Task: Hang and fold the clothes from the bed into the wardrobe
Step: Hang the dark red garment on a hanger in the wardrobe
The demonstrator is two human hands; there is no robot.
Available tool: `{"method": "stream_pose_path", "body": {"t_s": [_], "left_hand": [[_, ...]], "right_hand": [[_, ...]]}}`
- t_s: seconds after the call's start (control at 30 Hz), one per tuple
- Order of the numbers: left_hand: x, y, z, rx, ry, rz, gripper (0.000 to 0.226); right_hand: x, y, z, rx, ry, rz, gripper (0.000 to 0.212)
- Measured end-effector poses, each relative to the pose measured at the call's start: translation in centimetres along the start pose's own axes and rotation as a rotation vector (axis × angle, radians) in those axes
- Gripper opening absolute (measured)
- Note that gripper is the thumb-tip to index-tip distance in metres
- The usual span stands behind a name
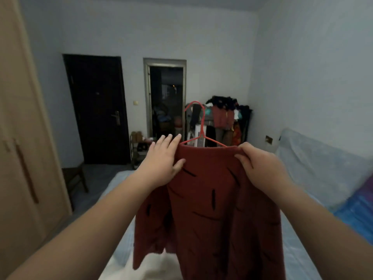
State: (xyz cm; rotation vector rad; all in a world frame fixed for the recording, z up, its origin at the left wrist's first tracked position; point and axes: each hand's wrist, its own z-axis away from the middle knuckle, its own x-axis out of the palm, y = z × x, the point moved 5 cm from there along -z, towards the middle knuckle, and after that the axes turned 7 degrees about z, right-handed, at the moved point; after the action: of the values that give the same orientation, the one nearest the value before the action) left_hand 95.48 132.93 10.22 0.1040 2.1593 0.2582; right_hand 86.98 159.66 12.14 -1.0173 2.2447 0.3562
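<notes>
Red garment (pixel 212 209): dark red with short black dashes, held up in the near centre over the bed; its top edge is stretched between both hands and the rest hangs down in folds.
Hanger (pixel 202 134): thin and red; the hook rises above the garment's top edge and both sloping arms run down inside it.
Left hand (pixel 161 160): at the garment's left top corner. Grip closed on the cloth, with the thumb pressed on the front and the fingers straight and reaching up beside the edge.
Right hand (pixel 260 164): at the right top corner. Grip closed there too, with the fingers curled over the top edge and bunching the cloth.
Bed (pixel 298 249): pale blue sheet, running from the near edge toward the far wall, directly under the garment.
White cloth (pixel 157 267): lies on the near part of the bed, partly behind the garment's hem.
Blue bedding (pixel 359 215): bright blue with some purple, at the right edge of the bed.
Wardrobe (pixel 24 158): light wood, doors closed with long handles, along the left side and well apart from the garment.
Dark door (pixel 96 110): closed, in the far wall.
Open doorway (pixel 166 102): right of the dark door, dim inside.
Clothes rack (pixel 228 118): far right corner, loaded with dark and red clothes.
Chair (pixel 74 178): dark wood, on the floor between wardrobe and bed.
</notes>
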Motion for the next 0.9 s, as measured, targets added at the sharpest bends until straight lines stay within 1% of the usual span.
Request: {"method": "stream_pose_path", "body": {"t_s": [0.07, 0.13, 0.17, 0.23, 0.3, 0.4, 0.47, 0.5, 0.57, 0.63, 0.67, 0.73, 0.8, 0.83, 0.9], "left_hand": [[-2.2, 1.3, -0.7, 0.055, 0.077, -0.008, 0.052], [-3.9, 1.7, -1.2, 0.050, 0.122, 0.051, 0.029], [-4.6, 1.6, -1.4, 0.028, 0.129, 0.065, 0.022], [-5.7, 1.5, -2.0, 0.005, 0.138, 0.039, 0.022], [-6.6, 1.8, -2.6, 0.013, 0.153, 0.013, 0.025], [-8.1, 3.1, -3.4, 0.056, 0.227, -0.016, 0.027], [-9.3, 4.5, -3.8, 0.106, 0.289, -0.081, 0.029], [-9.8, 5.2, -4.0, 0.127, 0.312, -0.110, 0.029], [-11.3, 6.5, -4.6, 0.149, 0.334, -0.143, 0.027], [-13.3, 7.4, -5.5, 0.166, 0.321, -0.166, 0.025], [-14.6, 7.7, -6.1, 0.181, 0.292, -0.186, 0.023], [-17.3, 8.1, -7.3, 0.191, 0.175, -0.190, 0.024], [-19.6, 8.4, -7.8, 0.181, 0.074, -0.115, 0.025], [-20.3, 8.7, -7.7, 0.191, 0.061, -0.065, 0.024], [-20.5, 9.4, -7.0, 0.223, 0.089, 0.013, 0.019]], "right_hand": [[-1.8, 0.1, -1.4, -0.068, 0.069, 0.030, 0.020], [-3.4, 0.5, -2.6, -0.106, 0.128, 0.071, 0.018], [-4.0, 0.8, -3.1, -0.120, 0.145, 0.096, 0.018], [-4.7, 1.3, -4.0, -0.140, 0.151, 0.151, 0.019], [-4.7, 1.8, -5.2, -0.117, 0.084, 0.147, 0.018], [-3.3, 2.6, -7.2, -0.048, -0.173, 0.033, 0.016], [-2.8, 1.9, -8.2, -0.075, -0.289, -0.022, 0.017], [-2.9, 1.4, -8.8, -0.088, -0.305, -0.043, 0.017], [-3.9, 0.3, -10.1, -0.107, -0.256, -0.071, 0.021], [-5.8, -0.3, -11.8, -0.121, -0.129, -0.076, 0.025], [-6.9, -0.4, -12.7, -0.135, -0.058, -0.077, 0.024], [-9.0, -0.6, -14.2, -0.170, 0.037, -0.071, 0.022], [-10.3, -0.7, -14.9, -0.188, 0.070, -0.061, 0.017], [-10.7, -0.8, -14.9, -0.182, 0.086, -0.074, 0.016], [-10.9, -0.9, -14.1, -0.144, 0.118, -0.129, 0.014]]}}
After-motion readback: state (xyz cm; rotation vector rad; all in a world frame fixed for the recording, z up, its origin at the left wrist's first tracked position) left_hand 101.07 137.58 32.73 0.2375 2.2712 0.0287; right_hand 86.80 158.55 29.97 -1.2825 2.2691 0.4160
